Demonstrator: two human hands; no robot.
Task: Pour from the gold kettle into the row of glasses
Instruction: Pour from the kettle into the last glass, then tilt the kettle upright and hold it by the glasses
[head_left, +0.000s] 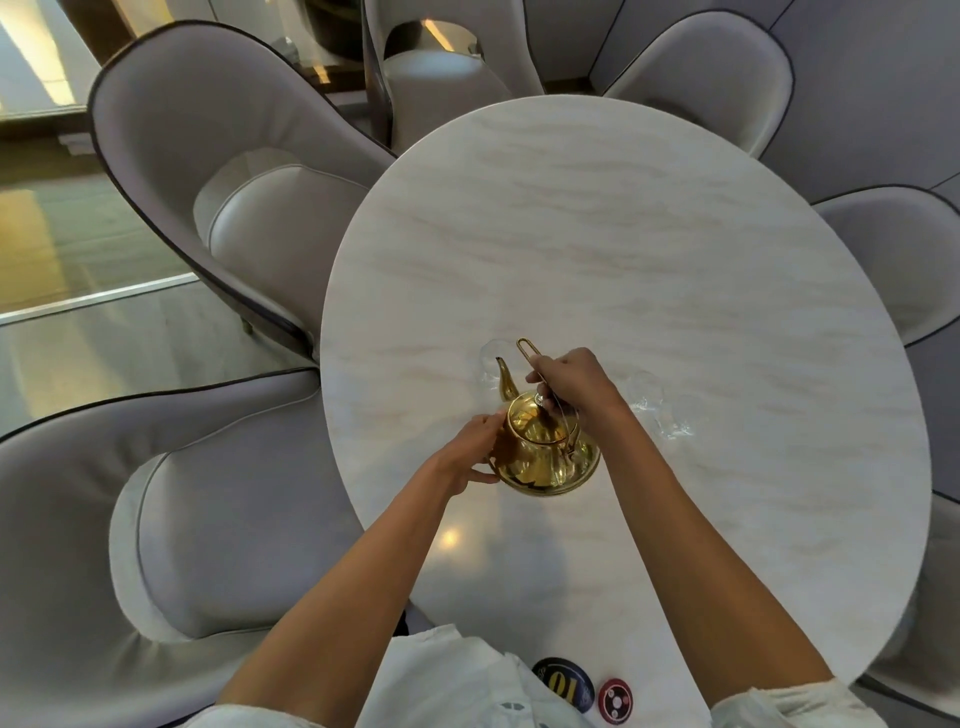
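Note:
A shiny gold kettle (545, 452) stands upright on the round marble table (623, 249), its spout pointing away and left. My right hand (571, 387) is closed around the kettle's thin wire handle above the lid. My left hand (475, 452) is pressed against the kettle's left side. Clear glasses stand in a row behind the kettle: one (491, 358) just beyond the spout, others (660, 410) to the right of my right wrist. They are faint and partly hidden by my hand.
Padded grey chairs ring the table: one at left (171, 499), one at far left (249, 208), others at the back and right. Two round badges (563, 686) lie at the table's near edge beside my white clothing.

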